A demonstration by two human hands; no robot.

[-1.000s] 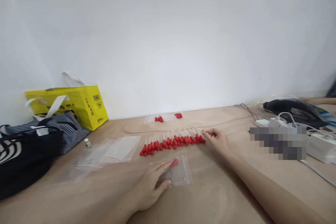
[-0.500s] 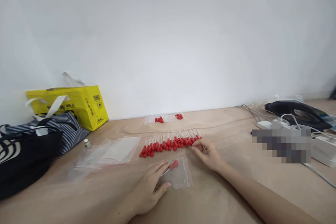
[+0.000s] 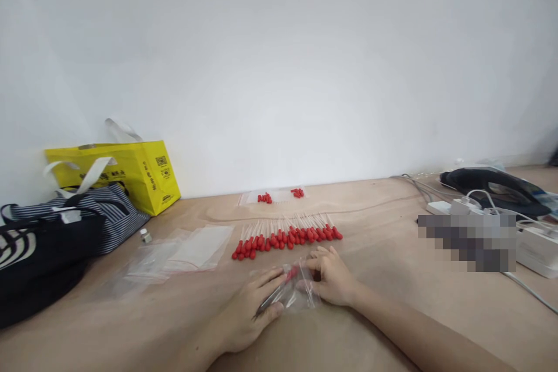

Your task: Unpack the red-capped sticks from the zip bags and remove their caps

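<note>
A row of thin droppers with red bulbs [image 3: 288, 237] lies across the middle of the tan table [image 3: 383, 256]. Just in front of it, my left hand [image 3: 250, 317] pinches the mouth of a small clear zip bag [image 3: 300, 296] that holds a red-bulbed dropper [image 3: 291, 272]. My right hand [image 3: 331, 275] has its fingers curled at the bag's far edge, touching the bag. I cannot make out whether it holds another dropper.
Several clear bags [image 3: 183, 253] lie to the left, and bags with red bulbs [image 3: 279, 195] sit by the wall. A yellow bag [image 3: 131, 174] and striped bag [image 3: 65, 226] stand at left. Power strips [image 3: 536, 244], cables and a dark iron-like object [image 3: 492, 183] fill the right.
My right hand has come back from the right end of the dropper row toward me and now rests at the small bag held by my left hand.
</note>
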